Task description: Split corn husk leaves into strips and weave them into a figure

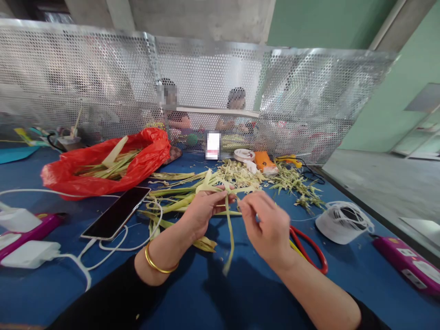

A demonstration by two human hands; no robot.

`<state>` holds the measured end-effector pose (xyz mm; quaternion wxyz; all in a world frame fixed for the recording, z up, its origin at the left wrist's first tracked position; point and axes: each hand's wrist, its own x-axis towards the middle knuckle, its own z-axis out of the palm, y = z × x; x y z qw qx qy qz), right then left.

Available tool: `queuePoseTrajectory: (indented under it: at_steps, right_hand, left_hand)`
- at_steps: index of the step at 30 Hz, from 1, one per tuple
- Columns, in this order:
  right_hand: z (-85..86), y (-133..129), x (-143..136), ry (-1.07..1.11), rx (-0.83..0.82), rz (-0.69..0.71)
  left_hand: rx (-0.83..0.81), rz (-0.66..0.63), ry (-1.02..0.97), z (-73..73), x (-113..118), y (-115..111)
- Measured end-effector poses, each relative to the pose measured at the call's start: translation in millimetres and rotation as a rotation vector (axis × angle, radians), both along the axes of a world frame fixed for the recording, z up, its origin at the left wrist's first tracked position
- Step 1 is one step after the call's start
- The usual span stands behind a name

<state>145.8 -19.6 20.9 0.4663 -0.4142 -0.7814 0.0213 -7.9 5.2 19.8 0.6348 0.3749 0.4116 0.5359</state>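
Pale green leaf strips (230, 229) are in the left hand (202, 211), in the head view, and they cross each other at its fingertips. This hand is closed in a pinch, I think so that the crossing does not become loose. One long strip hangs down between the two hands, perhaps because the work is lifted above the desk (275, 298). The right hand (268, 224) is just beside the crossing, with the fingers curled; I cannot tell if it grips a strip.

Beyond the hands lie more long leaves (175, 190) and a heap of small cuttings (240, 172), probably kept near for easy reach. To the left of the left hand are a dark phone (117, 213) with a white cable, and a red plastic bag (154, 146) which holds leaves. Beside the right hand is a red handle (319, 259), and farther right a roll of white cord (340, 224).

The surface is blue and rather full. Behind it stands a perforated metal screen (213, 73), and two people are seen through it. At the right are a green wall (309, 27) and a grey floor (374, 178).
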Motion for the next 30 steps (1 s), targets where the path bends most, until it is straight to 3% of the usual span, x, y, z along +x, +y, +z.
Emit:
queuePoseTrajectory:
  at_steps: [2, 4, 8, 11, 16, 27, 30]
  right_hand:
    - [5.6, 4, 6, 0.032, 0.131, -0.131]
    - [6.6, 12, 10, -0.022, 0.095, -0.168]
    - [-0.7, 22, 7, -0.006, -0.329, 0.024]
    - [-4.1, 20, 3, 0.121, -0.487, 0.089]
    - [0.7, 14, 3, 0.134, -0.499, 0.077]
    - [6.5, 11, 8, 0.086, -0.491, 0.11]
    - [4.5, 16, 10, 0.101, -0.482, 0.102]
  left_hand:
    - [0.01, -0.018, 0.015, 2.3, -3, 1]
    - [0.019, -0.02, 0.052, 4.3, -4, 1]
    - [0.024, -0.042, 0.1, 6.9, -3, -1]
    - [0.072, -0.064, 0.19, 6.3, -1, -3]
    - [0.163, -0.072, 0.253, 4.1, 3, -5]
    - [0.012, -0.03, 0.123, 6.2, 0, -2]
    - [0.0, -0.07, 0.108, 6.5, -2, -2]
